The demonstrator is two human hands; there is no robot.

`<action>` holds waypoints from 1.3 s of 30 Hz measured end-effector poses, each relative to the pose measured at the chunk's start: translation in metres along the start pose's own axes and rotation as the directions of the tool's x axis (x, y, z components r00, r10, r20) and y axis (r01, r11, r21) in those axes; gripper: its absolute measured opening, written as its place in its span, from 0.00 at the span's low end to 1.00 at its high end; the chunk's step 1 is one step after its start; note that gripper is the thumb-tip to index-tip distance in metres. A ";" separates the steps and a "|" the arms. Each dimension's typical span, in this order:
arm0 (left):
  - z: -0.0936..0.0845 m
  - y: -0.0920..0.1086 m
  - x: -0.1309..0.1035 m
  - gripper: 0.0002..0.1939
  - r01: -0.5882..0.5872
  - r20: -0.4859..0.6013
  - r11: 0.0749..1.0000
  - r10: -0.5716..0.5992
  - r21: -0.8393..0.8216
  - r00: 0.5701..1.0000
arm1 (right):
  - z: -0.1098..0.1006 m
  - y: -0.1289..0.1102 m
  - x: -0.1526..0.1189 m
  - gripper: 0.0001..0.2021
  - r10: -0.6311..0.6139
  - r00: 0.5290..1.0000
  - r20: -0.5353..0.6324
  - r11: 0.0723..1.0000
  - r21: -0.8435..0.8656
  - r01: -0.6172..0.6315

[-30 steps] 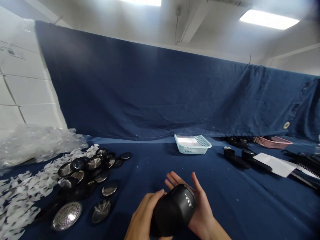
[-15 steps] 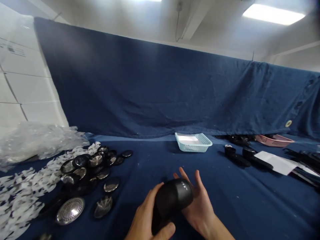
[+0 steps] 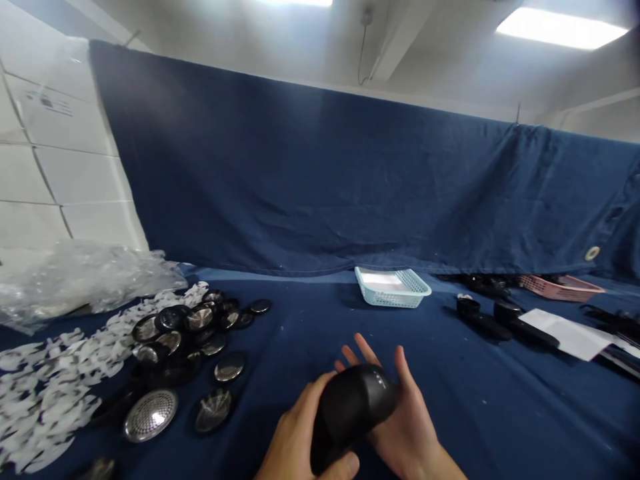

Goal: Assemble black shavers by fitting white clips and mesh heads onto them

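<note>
A black rounded device (image 3: 350, 407) with small pale marks near its far end is held in my left hand (image 3: 299, 432), whose fingers and thumb wrap round its near part. My right hand (image 3: 407, 420) is beside the device's far end with palm up and fingers spread. Part of that palm is hidden behind the device, so whether the two touch cannot be made out. Both hands are above the blue cloth, at the lower middle of the view.
Round black and silver parts (image 3: 151, 415) lie at left beside white pieces (image 3: 65, 380) and clear plastic bags (image 3: 90, 277). A light blue basket (image 3: 395, 298) stands at the back. At right are black parts (image 3: 484, 326), white paper (image 3: 567, 333) and a pink basket (image 3: 563, 289).
The whole view has shifted slightly, with the table's objects now a little further right. My left hand still holds the device, and my right hand remains spread beside it.
</note>
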State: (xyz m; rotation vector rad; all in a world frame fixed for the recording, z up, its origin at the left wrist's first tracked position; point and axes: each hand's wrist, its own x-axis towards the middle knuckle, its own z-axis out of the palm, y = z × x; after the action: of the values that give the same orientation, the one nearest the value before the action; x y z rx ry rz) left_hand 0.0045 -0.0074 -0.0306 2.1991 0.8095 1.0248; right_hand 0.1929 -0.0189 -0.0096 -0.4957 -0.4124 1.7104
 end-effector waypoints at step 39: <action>-0.006 0.010 0.008 0.36 0.027 -0.071 0.997 -0.022 0.075 0.997 | 0.011 -0.002 -0.001 0.27 -0.002 0.958 -0.286 0.998 0.066 0.022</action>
State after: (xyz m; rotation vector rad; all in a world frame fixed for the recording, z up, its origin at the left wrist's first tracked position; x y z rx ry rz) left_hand 0.0069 -0.0065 -0.0170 2.2213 0.9183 1.0807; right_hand 0.1884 -0.0199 0.0007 -0.6774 -0.1472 1.6051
